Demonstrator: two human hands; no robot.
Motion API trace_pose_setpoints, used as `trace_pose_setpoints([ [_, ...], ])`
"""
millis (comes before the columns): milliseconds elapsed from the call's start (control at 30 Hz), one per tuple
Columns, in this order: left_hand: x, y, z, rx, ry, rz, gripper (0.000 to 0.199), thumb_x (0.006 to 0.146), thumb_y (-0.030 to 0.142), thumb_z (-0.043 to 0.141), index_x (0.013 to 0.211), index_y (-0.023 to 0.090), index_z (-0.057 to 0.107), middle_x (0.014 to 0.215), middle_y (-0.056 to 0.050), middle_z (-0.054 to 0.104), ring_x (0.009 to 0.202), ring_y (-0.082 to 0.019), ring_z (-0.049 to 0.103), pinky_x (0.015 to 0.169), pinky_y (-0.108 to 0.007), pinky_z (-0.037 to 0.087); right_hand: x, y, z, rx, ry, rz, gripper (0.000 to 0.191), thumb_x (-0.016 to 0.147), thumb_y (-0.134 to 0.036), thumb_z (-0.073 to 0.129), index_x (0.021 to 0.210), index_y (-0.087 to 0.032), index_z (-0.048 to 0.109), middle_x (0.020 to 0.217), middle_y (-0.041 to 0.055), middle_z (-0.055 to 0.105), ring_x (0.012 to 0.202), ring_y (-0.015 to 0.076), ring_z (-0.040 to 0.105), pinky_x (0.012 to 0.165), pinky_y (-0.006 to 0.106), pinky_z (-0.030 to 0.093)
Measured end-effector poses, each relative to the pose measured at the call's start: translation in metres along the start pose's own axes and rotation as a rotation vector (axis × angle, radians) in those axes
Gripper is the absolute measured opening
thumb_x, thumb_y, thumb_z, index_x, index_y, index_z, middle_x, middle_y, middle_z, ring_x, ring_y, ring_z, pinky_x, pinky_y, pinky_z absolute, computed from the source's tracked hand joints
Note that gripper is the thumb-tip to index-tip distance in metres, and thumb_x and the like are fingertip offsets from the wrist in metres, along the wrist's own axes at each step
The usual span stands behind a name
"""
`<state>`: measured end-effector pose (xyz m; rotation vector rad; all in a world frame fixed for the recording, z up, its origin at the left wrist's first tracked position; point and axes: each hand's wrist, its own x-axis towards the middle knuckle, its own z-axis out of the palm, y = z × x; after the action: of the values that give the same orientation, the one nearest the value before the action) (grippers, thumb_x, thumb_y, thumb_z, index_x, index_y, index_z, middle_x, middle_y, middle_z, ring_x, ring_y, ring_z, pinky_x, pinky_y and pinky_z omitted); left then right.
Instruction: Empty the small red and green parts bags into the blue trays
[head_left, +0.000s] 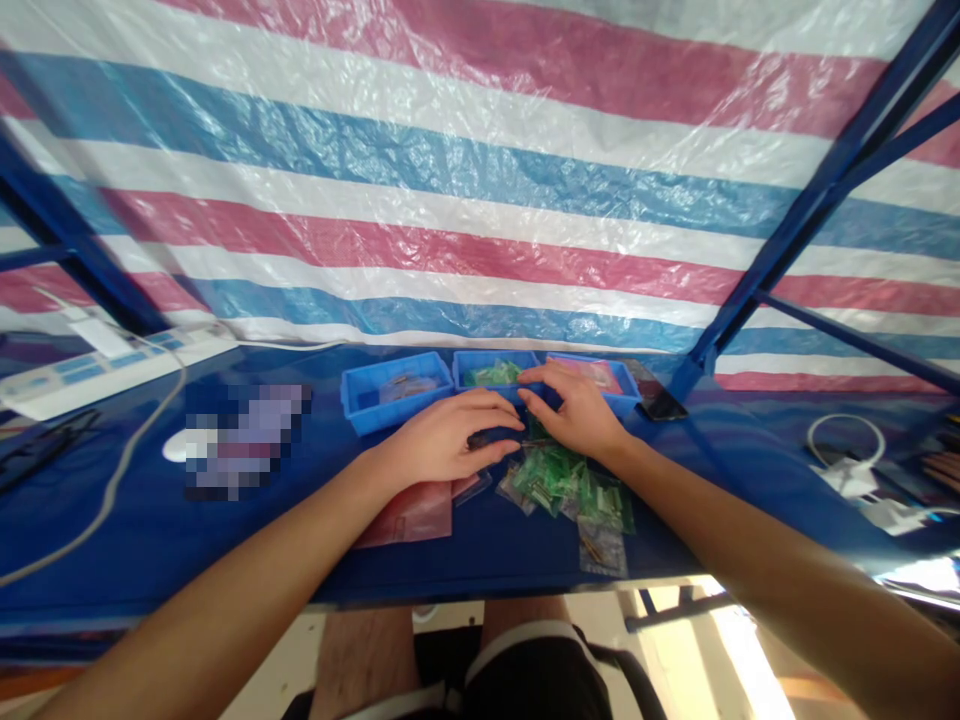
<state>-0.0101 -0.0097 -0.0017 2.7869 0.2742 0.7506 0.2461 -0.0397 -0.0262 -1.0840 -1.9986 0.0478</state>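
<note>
My left hand (pixel 457 435) reaches over the desk from the left, its fingers curved and its thumb apart from them, with no item visible between. Beneath it lie a pink plastic bag (pixel 409 518) and a small clear bag (pixel 471 488). My right hand (pixel 574 405) is bent beside the front right corner of the middle blue bin (pixel 495 354). Its fingertips and thumb are apart, and I see nothing held. Green packets (pixel 493 374) lie in that bin. A heap of small green and clear packets (pixel 555 480) sits just below my right hand, partly covered by it.
The left blue bin (pixel 356 400) contains small clear packets; the right blue bin (pixel 628 400) has pink packaging. A dark phone (pixel 664 402) lies right of the bins. Further left are a pixelated object (pixel 251 440), a cable (pixel 142 440) and a power strip (pixel 37 395). White chargers (pixel 851 475) lie far right.
</note>
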Motion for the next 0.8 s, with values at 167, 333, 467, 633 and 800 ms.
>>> trace_pose_setpoints([
  [167, 0.003, 0.008, 0.009, -0.059, -0.072, 0.049, 0.030, 0.105, 0.030, 0.067, 0.133, 0.032, 0.079, 0.154, -0.010, 0.064, 0.146, -0.027, 0.059, 0.126, -0.046, 0.049, 0.001, -0.007, -0.004, 0.029, 0.048, 0.027, 0.018, 0.106, -0.036, 0.062, 0.116, -0.025, 0.074, 0.115, 0.0086, 0.080, 0.107, 0.0284, 0.075, 0.106, 0.049, 0.056],
  [333, 0.005, 0.004, 0.014, -0.071, -0.119, 0.050, 0.028, 0.106, 0.024, 0.065, 0.129, 0.026, 0.080, 0.124, -0.009, 0.079, 0.125, -0.025, 0.067, 0.113, -0.042, 0.056, 0.001, -0.006, -0.004, 0.023, 0.093, 0.017, 0.015, 0.106, -0.033, 0.063, 0.113, -0.024, 0.074, 0.111, 0.0082, 0.080, 0.104, 0.0279, 0.075, 0.095, 0.043, 0.057],
  [467, 0.005, 0.001, 0.013, -0.072, -0.138, 0.023, 0.029, 0.105, 0.019, 0.063, 0.127, 0.024, 0.081, 0.117, -0.009, 0.080, 0.115, -0.024, 0.068, 0.106, -0.038, 0.056, 0.002, -0.005, -0.002, 0.019, 0.097, -0.013, 0.013, 0.105, -0.030, 0.064, 0.110, -0.023, 0.073, 0.108, 0.0078, 0.080, 0.101, 0.0268, 0.075, 0.092, 0.041, 0.056],
  [633, 0.005, 0.002, 0.012, -0.079, -0.127, 0.003, 0.028, 0.104, 0.019, 0.063, 0.126, 0.025, 0.080, 0.122, -0.008, 0.079, 0.119, -0.025, 0.069, 0.108, -0.038, 0.055, 0.002, -0.004, -0.001, 0.003, 0.116, -0.024, 0.012, 0.105, -0.029, 0.064, 0.110, -0.023, 0.073, 0.108, 0.0071, 0.080, 0.101, 0.0267, 0.075, 0.093, 0.042, 0.057],
  [800, 0.006, 0.002, 0.006, -0.068, 0.147, -0.059, 0.024, 0.103, 0.028, 0.069, 0.125, 0.024, 0.079, 0.125, -0.010, 0.077, 0.116, -0.024, 0.073, 0.107, -0.038, 0.058, 0.002, -0.008, -0.005, 0.030, 0.150, -0.018, 0.014, 0.106, -0.033, 0.063, 0.111, -0.025, 0.074, 0.108, 0.0070, 0.081, 0.102, 0.0278, 0.076, 0.093, 0.044, 0.059],
])
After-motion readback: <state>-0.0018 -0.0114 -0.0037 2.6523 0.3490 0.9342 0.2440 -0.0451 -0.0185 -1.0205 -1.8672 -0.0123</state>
